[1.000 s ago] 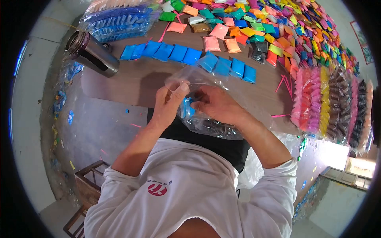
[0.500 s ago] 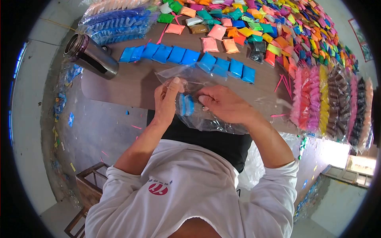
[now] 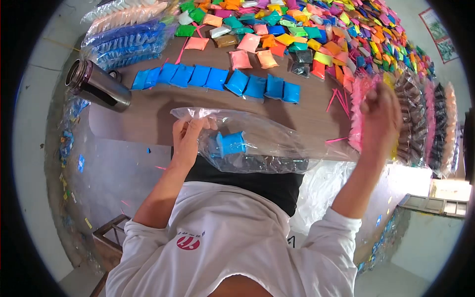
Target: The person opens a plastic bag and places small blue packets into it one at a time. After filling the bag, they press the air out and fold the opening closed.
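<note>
A large clear plastic bag (image 3: 272, 133) lies slack over the table's near edge. Its top left end is pinched in the fingers of my left hand (image 3: 187, 141). Inside the bag, near that hand, are light blue packets (image 3: 231, 143) stacked together. My right hand (image 3: 380, 121) is away to the right, over the row of bagged pink packets (image 3: 357, 119), with its fingers smeared by motion. Beyond the bag, a row of blue packets (image 3: 199, 75) stretches across the table.
On the left of the table (image 3: 123, 126) leans a metal flask (image 3: 99, 86), with bagged strips of packets (image 3: 131, 42) behind it. A heap of many-coloured packets (image 3: 321, 29) covers the back. Pink sticks (image 3: 341, 104) lie near the bagged rows (image 3: 411, 119) at the right.
My right hand has left the bag and swung right to the bagged rows. My left hand keeps its hold on the bag, which now lies more spread out. The view has shifted slightly.
</note>
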`<state>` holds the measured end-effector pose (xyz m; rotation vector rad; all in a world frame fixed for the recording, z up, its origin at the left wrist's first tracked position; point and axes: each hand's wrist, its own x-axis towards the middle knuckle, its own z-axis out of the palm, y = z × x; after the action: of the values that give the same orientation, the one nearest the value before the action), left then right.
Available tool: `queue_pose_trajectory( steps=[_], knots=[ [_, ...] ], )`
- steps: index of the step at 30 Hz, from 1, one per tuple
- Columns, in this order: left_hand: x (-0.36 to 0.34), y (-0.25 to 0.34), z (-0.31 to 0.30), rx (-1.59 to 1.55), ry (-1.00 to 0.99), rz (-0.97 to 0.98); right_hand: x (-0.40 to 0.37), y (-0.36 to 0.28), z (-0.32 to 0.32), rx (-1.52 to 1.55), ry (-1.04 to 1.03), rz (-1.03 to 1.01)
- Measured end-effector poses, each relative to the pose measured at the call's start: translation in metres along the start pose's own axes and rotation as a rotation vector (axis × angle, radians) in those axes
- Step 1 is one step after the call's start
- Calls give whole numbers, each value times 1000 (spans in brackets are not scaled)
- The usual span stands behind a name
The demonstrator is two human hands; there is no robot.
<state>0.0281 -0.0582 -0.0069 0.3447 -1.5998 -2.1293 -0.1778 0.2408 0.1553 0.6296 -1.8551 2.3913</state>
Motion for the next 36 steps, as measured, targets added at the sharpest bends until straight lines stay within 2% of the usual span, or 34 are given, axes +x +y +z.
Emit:
queue_pose_trajectory(
  steps=[2, 4, 6, 9, 12, 18, 24, 27, 30, 33, 36],
  knots=[
    [-2, -2, -1, -1, 9, -17, 21, 47, -12, -465, 37, 62],
    [-1, -2, 0, -16, 26, -14, 32, 120, -41, -686, -331, -82],
    [-4, -3, -1, -39, 59, -7, 17, 134, -25, -889, -475, 129],
    [-2, 8, 1, 38, 18, 9, 0, 145, -1, -1040, -696, -209],
    [-3, 6, 2, 28, 55, -27, -7, 138, 19, -1137, -614, -276],
    [-1, 2, 1, 31, 42, -17, 5, 146, 23, -1194, -678, -388],
    [-3, -1, -5, -12, 33, 23, 9, 158, 34, -1109, -480, -386],
    [-5, -1, -8, -2, 42, -5, 7, 159, 49, -1120, -521, -605],
    [-4, 5, -5, 0, 75, -17, 3, 162, 58, -1135, -693, -584],
    [-3, 9, -2, 21, 95, -57, 7, 153, 60, -1044, -719, -525],
    [-2, 7, -1, 13, 61, -9, 13, 158, 61, -1061, -741, -509]
  ],
)
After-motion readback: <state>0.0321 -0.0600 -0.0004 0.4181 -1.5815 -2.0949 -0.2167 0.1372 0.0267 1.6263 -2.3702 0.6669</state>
